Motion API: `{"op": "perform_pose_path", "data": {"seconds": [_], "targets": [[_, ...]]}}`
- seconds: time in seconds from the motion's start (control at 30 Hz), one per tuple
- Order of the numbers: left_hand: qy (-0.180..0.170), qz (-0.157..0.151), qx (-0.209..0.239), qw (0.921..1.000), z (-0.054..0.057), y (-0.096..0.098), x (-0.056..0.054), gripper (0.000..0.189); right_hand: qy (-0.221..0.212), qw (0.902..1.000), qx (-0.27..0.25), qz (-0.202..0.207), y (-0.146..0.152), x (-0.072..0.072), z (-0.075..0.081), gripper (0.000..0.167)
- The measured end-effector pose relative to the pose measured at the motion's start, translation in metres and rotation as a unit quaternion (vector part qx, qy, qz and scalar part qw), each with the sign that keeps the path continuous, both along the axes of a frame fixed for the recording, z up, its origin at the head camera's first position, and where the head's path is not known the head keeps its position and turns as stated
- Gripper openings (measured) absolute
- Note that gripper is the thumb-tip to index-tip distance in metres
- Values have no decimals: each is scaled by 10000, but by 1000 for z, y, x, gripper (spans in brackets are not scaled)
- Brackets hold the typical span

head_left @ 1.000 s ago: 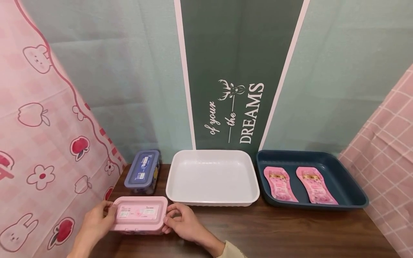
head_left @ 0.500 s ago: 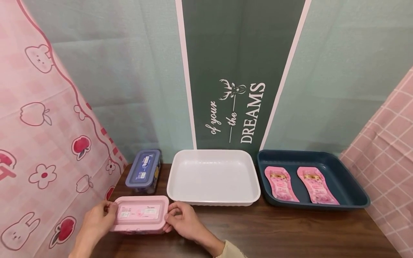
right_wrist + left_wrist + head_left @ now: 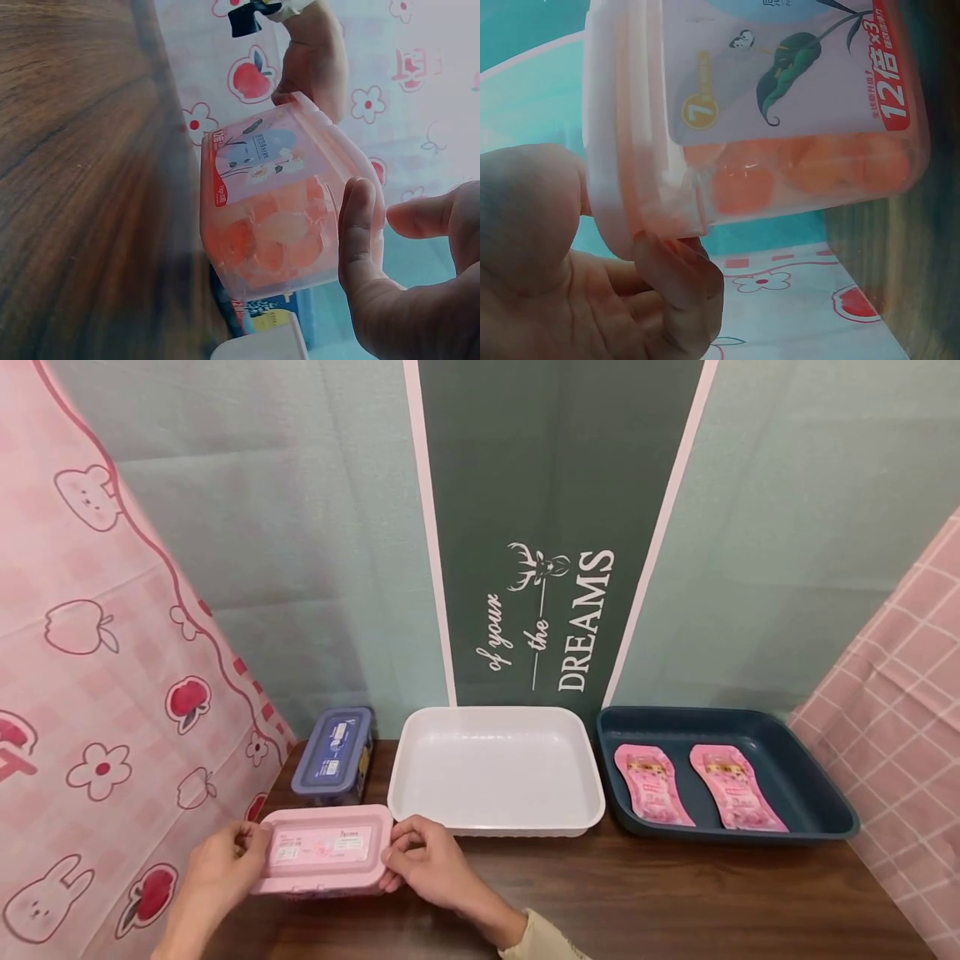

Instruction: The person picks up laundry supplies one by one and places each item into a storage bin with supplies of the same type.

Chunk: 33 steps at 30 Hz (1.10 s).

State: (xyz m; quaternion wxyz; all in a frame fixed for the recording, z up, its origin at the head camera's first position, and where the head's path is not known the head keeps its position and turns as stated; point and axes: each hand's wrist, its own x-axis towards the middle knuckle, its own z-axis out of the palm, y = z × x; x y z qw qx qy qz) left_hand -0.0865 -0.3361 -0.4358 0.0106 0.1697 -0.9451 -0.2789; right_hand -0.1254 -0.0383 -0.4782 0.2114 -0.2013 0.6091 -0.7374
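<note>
A pink plastic box of laundry pods (image 3: 324, 852), its lid on, is held level between my two hands at the left of the table. Rounded orange-pink pods show through its clear wall in both wrist views. My left hand (image 3: 225, 870) grips the left end at the lid's rim, thumb on top and fingers curled beneath the rim. At the other end my right hand (image 3: 429, 864) pinches the lid's edge between thumb and fingers. Right behind it stands a blue lidded box (image 3: 335, 752).
A white tray (image 3: 495, 829) stands in the middle, close to the right hand. Farther right, a dark blue tray (image 3: 813, 793) holds two pink pouches (image 3: 738, 789). Patterned cloth (image 3: 97, 693) walls the left side, and a green curtain (image 3: 337, 568) hangs behind.
Both hands have raised the pink box slightly, and its far edge now sits closer to the blue box in the head view. The trays, pouches and blue box have stayed put.
</note>
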Motion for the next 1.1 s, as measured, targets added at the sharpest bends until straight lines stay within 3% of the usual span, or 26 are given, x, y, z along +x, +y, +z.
{"op": "perform_pose_path", "data": {"seconds": [0.2,0.4,0.67,0.93,1.1], "targets": [[342,-42,1,9994,14,3,-2,40,105,9999,-4,-29,3,-8,11,19],[223,-65,129,9996,26,2,-6,49,261,9997,-27,9,7,-15,20,19],[219,-142,237,9994,34,1,-8,52,237,9996,83,-99,14,-18,29,19],[678,-237,71,9974,39,11,-8,43,118,9999,66,-61,26,-23,38,21],[608,-289,181,9976,45,19,-10,44,170,9998,72,10,36,-29,44,22]]}}
